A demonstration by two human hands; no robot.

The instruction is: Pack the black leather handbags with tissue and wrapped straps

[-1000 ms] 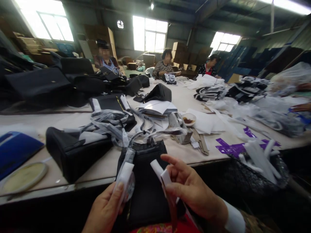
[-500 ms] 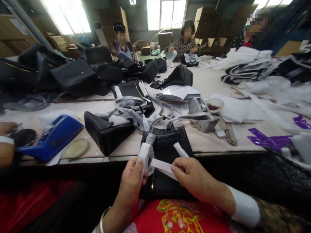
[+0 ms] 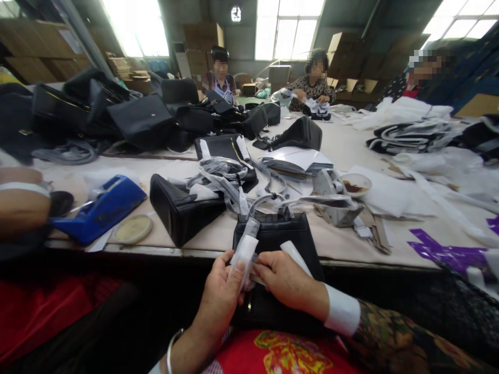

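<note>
A black handbag [image 3: 273,228] leans over the table's front edge toward my lap, its handle covered in clear plastic. My left hand [image 3: 220,293] is closed round a bag strap wrapped in white padding [image 3: 246,250], thumb on top. Close beside it, my right hand [image 3: 292,283] pinches a white strip [image 3: 258,279] against that wrapped strap; most of the strip is hidden by my fingers. Another white wrapped piece [image 3: 294,254] lies along the bag's right side.
A blue tape dispenser [image 3: 103,208] and a round tape roll [image 3: 133,228] lie left, near a co-worker's arm [image 3: 23,192]. Black bags [image 3: 183,208] and a grey dispenser [image 3: 337,202] stand beyond my bag. Purple plastic [image 3: 444,249] lies right. Several people sit across the table.
My right hand has moved left, bringing the white strip from beside the wrapped strap to against it. The view has shifted, and the co-worker's arm at left reaches further in.
</note>
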